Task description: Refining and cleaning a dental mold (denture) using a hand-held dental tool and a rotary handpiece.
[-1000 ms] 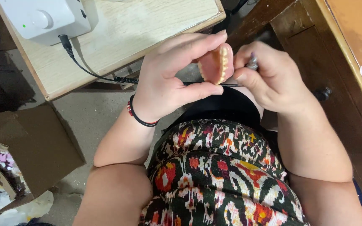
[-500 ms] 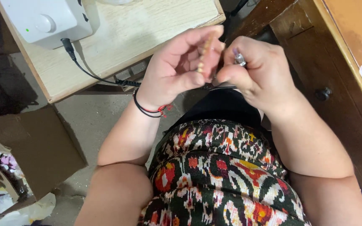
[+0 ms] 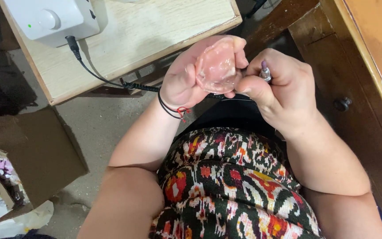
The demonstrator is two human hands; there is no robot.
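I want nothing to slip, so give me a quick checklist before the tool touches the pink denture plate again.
1. Left hand grips the pink denture plate firmly: ok, thumb and fingers wrap around it.
2. Right hand holds the metal handpiece steadily: ok, fist closed around it.
3. Tool tip visible: not ok, it is hidden behind the plate and thumb.
4. Working surface faces the camera: ok, the smooth pink side shows.
5. Black cable clear of the hands: cannot tell, it runs behind the left wrist.
6. White control box steady on the wooden table: ok.
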